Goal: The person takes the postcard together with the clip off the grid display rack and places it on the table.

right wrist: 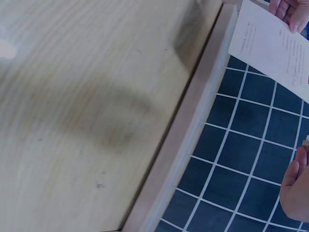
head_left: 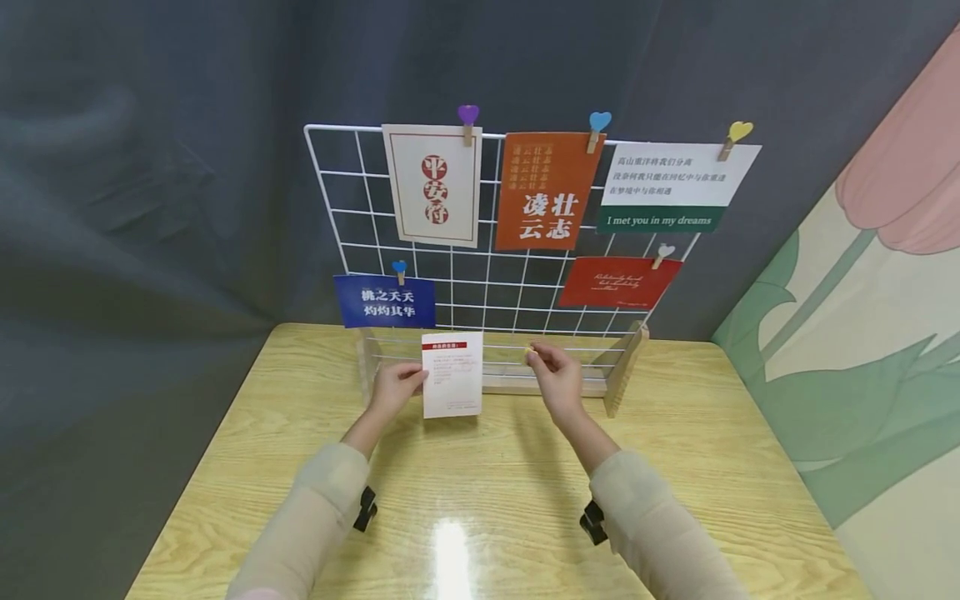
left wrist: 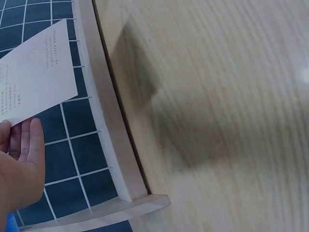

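The flat paper card [head_left: 452, 375] is held by its edge in the left hand [head_left: 394, 388], before the wire rack [head_left: 488, 252]; across a gap, a tiny yellow piece [head_left: 529, 356] is pinched by the right hand [head_left: 559, 379].

Back and left are pretty much filled by a dark curtain [head_left: 142, 275], kinda wrinkled. Off to the right, a big pink tulip [head_left: 903, 158] with green leaves [head_left: 840, 400] is shown on a pale backdrop [head_left: 915, 525], and bright glare [head_left: 452, 560] is caught on the table [head_left: 247, 454].
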Demonstrator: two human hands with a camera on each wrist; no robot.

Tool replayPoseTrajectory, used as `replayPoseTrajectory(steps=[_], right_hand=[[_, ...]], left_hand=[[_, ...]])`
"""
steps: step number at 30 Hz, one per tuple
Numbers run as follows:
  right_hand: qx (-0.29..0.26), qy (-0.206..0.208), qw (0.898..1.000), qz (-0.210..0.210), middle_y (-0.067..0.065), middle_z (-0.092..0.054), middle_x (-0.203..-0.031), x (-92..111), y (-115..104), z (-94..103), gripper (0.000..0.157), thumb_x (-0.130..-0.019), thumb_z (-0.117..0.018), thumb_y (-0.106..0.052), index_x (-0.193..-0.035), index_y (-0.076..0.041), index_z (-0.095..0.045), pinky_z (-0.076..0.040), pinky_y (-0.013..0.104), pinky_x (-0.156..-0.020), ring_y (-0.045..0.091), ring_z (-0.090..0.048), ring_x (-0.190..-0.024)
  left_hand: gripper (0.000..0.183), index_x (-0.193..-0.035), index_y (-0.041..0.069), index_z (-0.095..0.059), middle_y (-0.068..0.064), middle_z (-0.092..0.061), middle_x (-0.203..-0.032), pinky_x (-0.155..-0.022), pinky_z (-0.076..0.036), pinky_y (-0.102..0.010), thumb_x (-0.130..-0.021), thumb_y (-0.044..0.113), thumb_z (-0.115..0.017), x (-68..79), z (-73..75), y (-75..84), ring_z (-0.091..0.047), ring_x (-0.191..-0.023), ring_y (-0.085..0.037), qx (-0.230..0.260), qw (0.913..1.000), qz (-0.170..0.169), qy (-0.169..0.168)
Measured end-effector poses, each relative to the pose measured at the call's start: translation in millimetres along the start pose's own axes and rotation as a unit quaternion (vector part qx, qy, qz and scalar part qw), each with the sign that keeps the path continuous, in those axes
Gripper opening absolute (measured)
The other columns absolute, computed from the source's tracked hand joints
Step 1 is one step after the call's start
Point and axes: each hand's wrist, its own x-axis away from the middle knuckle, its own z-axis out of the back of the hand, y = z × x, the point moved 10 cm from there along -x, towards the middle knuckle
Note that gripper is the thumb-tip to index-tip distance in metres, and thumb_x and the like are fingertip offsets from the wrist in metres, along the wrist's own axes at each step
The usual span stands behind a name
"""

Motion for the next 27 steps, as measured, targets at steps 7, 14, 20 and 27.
replayPoseTrajectory(steps=[7, 14, 20, 27], right_hand=[[-0.002, -0.006, 1.0, -0.012, 0.024, -0.06, -0.082, 10, 13, 4.3, 0.017, -0.078, -0.059, 0.004, -0.093, 0.013, -0.058, -0.048, 0.016, -0.065, 0.008, -0.058, -0.066], [0.002, -0.004, 0.999, -0.037, 0.024, -0.059, -0.085, 21, 26, 9.1, 0.018, -0.079, -0.058, 0.003, -0.094, 0.012, -0.059, -0.048, 0.016, -0.065, 0.012, -0.058, -0.068], [0.018, 0.001, 0.999, -0.036, 0.021, -0.06, -0.08, 28, 34, 16.3, 0.016, -0.079, -0.058, 0.004, -0.093, 0.012, -0.06, -0.048, 0.017, -0.061, 0.009, -0.056, -0.065], [0.034, 0.0, 0.998, -0.053, 0.019, -0.061, -0.077, 37, 43, 22.0, 0.016, -0.079, -0.059, 0.002, -0.093, 0.01, -0.06, -0.049, 0.019, -0.06, 0.016, -0.058, -0.065]], left_hand=[[0.016, -0.092, -0.014, -0.06, -0.025, -0.06, -0.084, -0.068, -0.05, -0.041, -0.078, -0.007, -0.057, 8.3, 2.8, -8.1, -0.059, -0.064, -0.02, 0.006, 0.9999, 0.006, 0.01], [0.016, -0.093, -0.013, -0.06, -0.021, -0.06, -0.082, -0.066, -0.051, -0.038, -0.079, -0.006, -0.057, 14.4, 5.9, -22.3, -0.057, -0.062, -0.017, 0.003, 0.9994, 0.031, 0.018], [0.016, -0.093, -0.012, -0.06, -0.02, -0.06, -0.08, -0.067, -0.051, -0.041, -0.079, -0.005, -0.057, 15.6, 8.8, -30.7, -0.056, -0.061, -0.015, -0.003, 0.9992, 0.034, 0.023], [0.016, -0.093, -0.013, -0.059, -0.017, -0.06, -0.077, -0.062, -0.052, -0.037, -0.079, -0.006, -0.056, 19.2, 14.7, -40.7, -0.056, -0.059, -0.015, -0.017, 0.9985, 0.039, 0.034]])
